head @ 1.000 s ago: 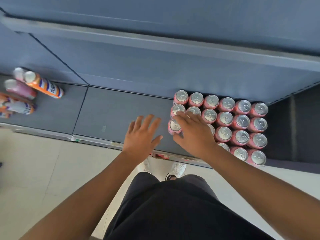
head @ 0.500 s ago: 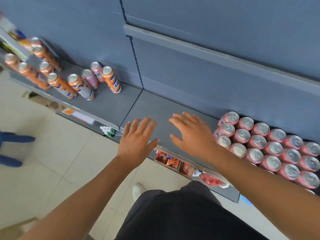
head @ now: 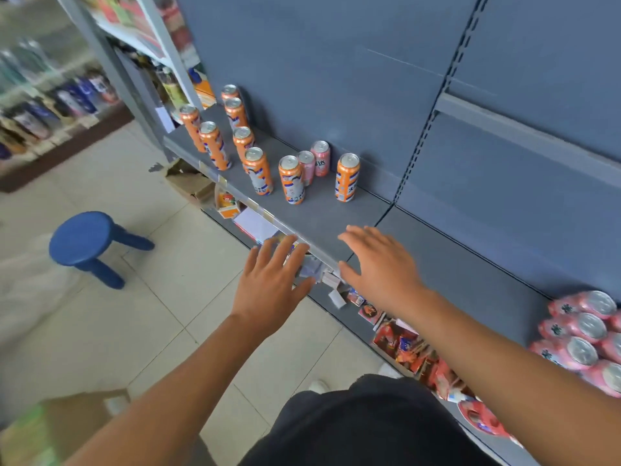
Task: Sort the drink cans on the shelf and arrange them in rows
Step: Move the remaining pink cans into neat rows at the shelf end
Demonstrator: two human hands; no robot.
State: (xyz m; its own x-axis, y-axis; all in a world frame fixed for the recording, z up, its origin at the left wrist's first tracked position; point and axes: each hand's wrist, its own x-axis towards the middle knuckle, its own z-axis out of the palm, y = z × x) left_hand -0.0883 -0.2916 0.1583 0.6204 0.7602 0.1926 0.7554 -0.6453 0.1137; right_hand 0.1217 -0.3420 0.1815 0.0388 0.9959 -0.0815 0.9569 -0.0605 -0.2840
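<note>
On grey shelf, scattered cans, tiled floor

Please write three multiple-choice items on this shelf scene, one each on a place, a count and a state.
1. Where does the pink block of cans sit?
A. far right of the shelf
B. on the stool
C. on the floor

2. How many loose pink cans stand among the orange cans?
A. none
B. two
C. five

3. What are the hands doing?
A. both gripping cans
B. both open and empty
C. one holding a box

Key: 1 A, it fills the shelf's right end; 2 B, two pink cans stand together; 3 B, left hand and right hand have spread fingers, touching no can.
</note>
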